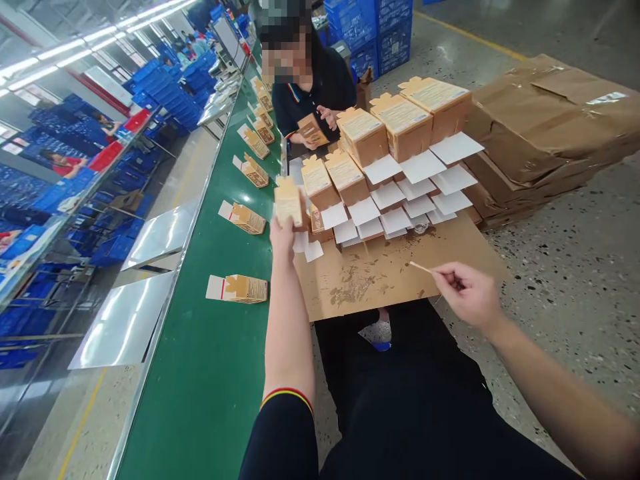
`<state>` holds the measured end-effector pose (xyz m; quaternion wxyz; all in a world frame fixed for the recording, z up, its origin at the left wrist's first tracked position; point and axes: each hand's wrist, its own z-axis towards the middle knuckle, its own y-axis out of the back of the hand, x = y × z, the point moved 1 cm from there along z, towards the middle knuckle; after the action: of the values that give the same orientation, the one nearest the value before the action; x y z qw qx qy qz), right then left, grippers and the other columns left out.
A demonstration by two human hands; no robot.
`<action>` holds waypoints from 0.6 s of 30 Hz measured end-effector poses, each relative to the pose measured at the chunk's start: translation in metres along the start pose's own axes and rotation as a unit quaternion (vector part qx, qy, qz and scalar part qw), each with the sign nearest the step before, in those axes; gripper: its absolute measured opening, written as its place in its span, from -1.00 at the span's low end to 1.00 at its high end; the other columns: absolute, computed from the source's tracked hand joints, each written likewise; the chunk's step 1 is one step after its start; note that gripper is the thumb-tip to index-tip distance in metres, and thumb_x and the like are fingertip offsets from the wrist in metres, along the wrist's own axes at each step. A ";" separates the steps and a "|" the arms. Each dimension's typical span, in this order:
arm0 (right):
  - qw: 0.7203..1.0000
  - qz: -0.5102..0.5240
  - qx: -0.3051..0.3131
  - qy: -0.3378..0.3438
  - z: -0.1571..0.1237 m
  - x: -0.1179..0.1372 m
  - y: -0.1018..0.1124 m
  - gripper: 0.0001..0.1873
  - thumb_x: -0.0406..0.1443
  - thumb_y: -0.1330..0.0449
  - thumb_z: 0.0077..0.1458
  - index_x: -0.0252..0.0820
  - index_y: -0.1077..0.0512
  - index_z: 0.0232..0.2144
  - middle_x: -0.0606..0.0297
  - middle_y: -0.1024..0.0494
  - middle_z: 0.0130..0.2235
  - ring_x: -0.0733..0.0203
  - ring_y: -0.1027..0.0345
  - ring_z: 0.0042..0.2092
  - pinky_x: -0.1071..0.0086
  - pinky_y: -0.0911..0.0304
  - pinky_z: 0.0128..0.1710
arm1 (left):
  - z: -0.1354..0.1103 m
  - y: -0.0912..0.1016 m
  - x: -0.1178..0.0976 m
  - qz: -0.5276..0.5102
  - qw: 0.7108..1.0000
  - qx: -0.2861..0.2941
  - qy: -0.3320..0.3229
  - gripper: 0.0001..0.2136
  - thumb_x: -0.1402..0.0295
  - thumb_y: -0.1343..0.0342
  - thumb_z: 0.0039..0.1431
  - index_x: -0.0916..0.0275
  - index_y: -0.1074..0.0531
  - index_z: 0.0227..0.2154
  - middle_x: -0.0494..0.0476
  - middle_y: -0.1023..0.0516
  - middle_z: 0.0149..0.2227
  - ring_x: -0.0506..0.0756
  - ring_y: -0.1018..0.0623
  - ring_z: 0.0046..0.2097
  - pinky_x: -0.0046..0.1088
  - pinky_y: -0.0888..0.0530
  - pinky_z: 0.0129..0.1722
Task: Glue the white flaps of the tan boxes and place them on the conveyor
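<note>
My left hand [283, 239] grips a small tan carton [289, 202] at the left end of the stack, its top flap up. The carton is slightly blurred. Stacked cartons [407, 127] stand in rows on a cardboard sheet [360, 283], with white flaps [363, 212] sticking out toward me. Between the thumb and fingers of my right hand [465, 290] is a thin stick with a whitish tip, like a cotton swab [420, 267]. It points left over the sheet's front part, which carries dark wet-looking spots.
A green conveyor belt [200, 380] runs along my left, with spaced cartons [245, 289] lying on it. Across the stack a co-worker [320, 87] holds another carton [313, 130]. Brown wrapped bundles [545, 127] lie at right. Blue crates [370, 30] stand behind.
</note>
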<state>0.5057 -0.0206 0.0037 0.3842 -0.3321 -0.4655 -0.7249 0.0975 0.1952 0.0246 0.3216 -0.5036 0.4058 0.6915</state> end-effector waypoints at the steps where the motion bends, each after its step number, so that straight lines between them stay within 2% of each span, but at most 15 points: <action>1: 1.000 -0.027 -0.001 0.002 0.012 -0.003 0.004 -0.67 -0.07 -0.25 0.46 -0.09 -0.62 -0.31 0.32 -0.47 -0.49 0.23 -0.33 -0.49 0.35 -0.27 -0.47 | -0.013 0.014 0.003 -0.019 1.000 -0.022 0.009 -0.63 0.14 -0.43 0.22 0.14 -0.54 0.00 0.27 -0.70 0.07 0.29 -0.69 0.14 -0.09 -0.63 0.21; 3: 0.995 -0.095 0.016 0.000 0.042 -0.010 0.013 -0.73 -0.14 -0.22 0.43 -0.11 -0.59 -0.30 0.30 -0.48 -0.48 0.20 -0.36 -0.46 0.32 -0.27 -0.42 | -0.045 0.040 0.007 -0.090 0.995 -0.043 0.026 -0.55 0.06 -0.44 0.23 0.07 -0.50 0.09 0.22 -0.69 0.15 0.23 -0.70 0.16 -0.16 -0.63 0.20; 5: 0.982 -0.177 0.062 -0.019 0.073 -0.016 0.017 -0.83 -0.27 -0.22 0.35 -0.13 -0.55 -0.32 0.27 -0.50 -0.47 0.15 -0.39 -0.41 0.29 -0.25 -0.36 | -0.084 0.059 0.011 -0.171 0.984 -0.015 0.044 -0.48 0.05 -0.49 0.19 0.01 -0.49 0.13 0.20 -0.70 0.17 0.23 -0.72 0.15 -0.14 -0.66 0.17; 7: 0.960 -0.251 0.116 -0.037 0.099 -0.022 0.017 -0.87 -0.38 -0.21 0.28 -0.12 -0.50 -0.35 0.21 -0.55 -0.43 0.09 -0.42 -0.36 0.27 -0.21 -0.32 | -0.126 0.067 0.014 -0.221 0.972 0.030 0.069 -0.40 0.12 -0.59 0.08 -0.02 -0.52 0.15 0.22 -0.70 0.21 0.28 -0.71 0.20 -0.09 -0.68 0.17; 10: 0.934 -0.315 0.167 -0.031 0.126 -0.036 0.010 -0.81 -0.43 -0.21 0.29 -0.12 -0.45 -0.38 0.13 -0.58 -0.40 0.06 -0.41 -0.33 0.23 -0.14 -0.30 | -0.178 0.058 0.018 -0.245 0.960 0.078 0.108 -0.30 0.15 -0.66 -0.03 0.02 -0.56 0.19 0.29 -0.66 0.31 0.35 -0.67 0.31 -0.06 -0.68 0.22; 12: 0.929 -0.322 0.180 -0.011 0.136 -0.050 0.006 -0.74 -0.40 -0.22 0.36 -0.11 -0.43 -0.43 0.17 -0.53 -0.45 0.11 -0.36 -0.36 0.24 -0.10 -0.31 | -0.197 0.044 0.022 -0.241 0.958 0.089 0.124 -0.25 0.09 -0.69 -0.06 0.05 -0.56 0.21 0.33 -0.65 0.32 0.37 -0.67 0.31 -0.03 -0.67 0.26; 15: 0.943 -0.288 0.165 0.037 0.141 -0.067 0.008 -0.61 -0.31 -0.24 0.44 -0.07 -0.39 -0.49 0.29 -0.41 -0.53 0.24 -0.20 -0.46 0.28 -0.02 -0.36 | -0.205 0.024 0.029 -0.211 0.966 0.089 0.117 -0.18 0.05 -0.72 -0.13 0.08 -0.52 0.20 0.33 -0.68 0.26 0.36 -0.70 0.28 0.01 -0.63 0.32; 18: 0.966 -0.218 0.118 0.074 0.124 -0.067 0.012 -0.68 -0.30 -0.26 0.43 -0.06 -0.44 -0.44 0.34 -0.43 -0.51 0.27 -0.18 -0.49 0.31 -0.02 -0.41 | -0.204 0.011 0.037 -0.181 0.973 0.093 0.110 -0.14 0.04 -0.73 -0.13 0.07 -0.45 0.20 0.32 -0.68 0.24 0.34 -0.71 0.27 0.02 -0.62 0.34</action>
<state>0.5636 0.1084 -0.0044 0.2870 -0.1208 -0.5788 -0.7537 0.1668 0.0107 -0.0418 0.4400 -0.6101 0.4030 0.5213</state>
